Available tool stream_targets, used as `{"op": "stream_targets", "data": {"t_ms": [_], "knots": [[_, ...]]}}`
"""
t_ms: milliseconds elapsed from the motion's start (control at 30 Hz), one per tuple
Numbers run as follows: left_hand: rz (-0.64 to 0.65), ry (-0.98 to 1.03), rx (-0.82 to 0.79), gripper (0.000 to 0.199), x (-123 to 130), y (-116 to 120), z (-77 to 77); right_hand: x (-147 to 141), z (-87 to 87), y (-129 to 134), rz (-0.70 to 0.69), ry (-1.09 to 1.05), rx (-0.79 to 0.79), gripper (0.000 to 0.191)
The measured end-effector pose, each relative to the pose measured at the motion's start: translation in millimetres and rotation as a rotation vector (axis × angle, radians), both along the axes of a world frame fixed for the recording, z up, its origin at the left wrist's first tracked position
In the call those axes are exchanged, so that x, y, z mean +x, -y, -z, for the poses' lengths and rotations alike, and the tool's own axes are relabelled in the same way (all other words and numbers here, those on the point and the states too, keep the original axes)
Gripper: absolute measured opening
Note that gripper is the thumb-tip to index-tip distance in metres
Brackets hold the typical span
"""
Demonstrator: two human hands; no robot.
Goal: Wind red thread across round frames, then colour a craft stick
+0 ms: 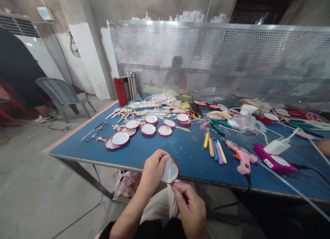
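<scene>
Work area seen from a head-worn camera, looking forward and down. A perforated metal screen (219, 53) stands behind a blue table (180, 160) with a tan edge. To the far left, a person in dark clothing (20, 70) is beside a grey plastic chair (62, 91). At the right edge, a co-worker's hand (323, 147) rests on the table.

On the table: a red flask (120, 91) and a steel flask (132, 85) at the back; scattered craft sticks (144, 110); a dozen or so finished-looking red-rimmed rounds (120, 138); a pink glue gun (241, 156); coloured glue sticks (213, 150); green-handled pliers (218, 126); and a purple device (274, 161) whose white label (273, 161) is too small to read.

Both forearms reach forward at the near table edge. The left hand (154, 168) is curled closed around the side of a red-rimmed disc (170, 170), held just past the edge, over the floor. The right hand (189, 209) pinches a thin yellow strand (170, 172), which crosses the disc's white face, between thumb and forefinger.
</scene>
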State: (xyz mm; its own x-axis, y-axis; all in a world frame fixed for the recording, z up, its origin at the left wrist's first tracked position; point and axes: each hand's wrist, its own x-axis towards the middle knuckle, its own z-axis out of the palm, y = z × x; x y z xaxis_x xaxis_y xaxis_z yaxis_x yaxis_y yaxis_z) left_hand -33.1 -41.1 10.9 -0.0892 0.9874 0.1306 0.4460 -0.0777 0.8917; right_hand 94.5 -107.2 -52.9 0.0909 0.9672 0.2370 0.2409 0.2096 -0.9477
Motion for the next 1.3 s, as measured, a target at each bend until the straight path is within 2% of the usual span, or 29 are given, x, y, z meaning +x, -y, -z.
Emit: {"op": "stream_targets", "data": {"t_ms": [100,233,300,433,633,767,933,1167,1300], "knots": [[-0.004,0.01,0.01,0.02,0.0,-0.1,1.5,-3.4,-4.9,3.4,0.045,-0.125,-0.11,0.027],[-0.011,0.031,0.018,0.02,0.5,0.6,5.0,-3.7,-3.8,3.3,0.023,-0.242,-0.204,0.03],[-0.006,0.033,0.039,0.02,0.4,1.1,6.4,-0.7,-2.1,1.7,0.051,-0.25,-0.166,0.029],[0.01,0.026,0.089,0.02,-0.6,2.0,7.4,9.1,-6.6,-5.2,0.139,-0.134,0.039,0.024],[0.089,0.005,0.112,0.018,-1.5,5.5,6.6,16.3,-26.7,-28.2,0.114,0.344,0.318,0.019],[0.148,0.015,0.109,0.018,-1.9,8.7,5.0,11.8,-35.0,-40.9,0.045,0.492,0.275,0.02],[0.1,-0.02,0.11,0.012,0.9,11.5,4.3,7.0,-34.1,-43.4,0.053,0.473,0.269,0.02],[0.066,-0.03,0.178,0.015,0.1,12.0,12.2,3.9,-34.2,-42.5,0.036,0.432,0.275,0.019],[0.07,-0.003,0.16,0.014,-2.4,11.1,11.2,2.6,-35.4,-42.7,0.058,0.419,0.297,0.019]]}}
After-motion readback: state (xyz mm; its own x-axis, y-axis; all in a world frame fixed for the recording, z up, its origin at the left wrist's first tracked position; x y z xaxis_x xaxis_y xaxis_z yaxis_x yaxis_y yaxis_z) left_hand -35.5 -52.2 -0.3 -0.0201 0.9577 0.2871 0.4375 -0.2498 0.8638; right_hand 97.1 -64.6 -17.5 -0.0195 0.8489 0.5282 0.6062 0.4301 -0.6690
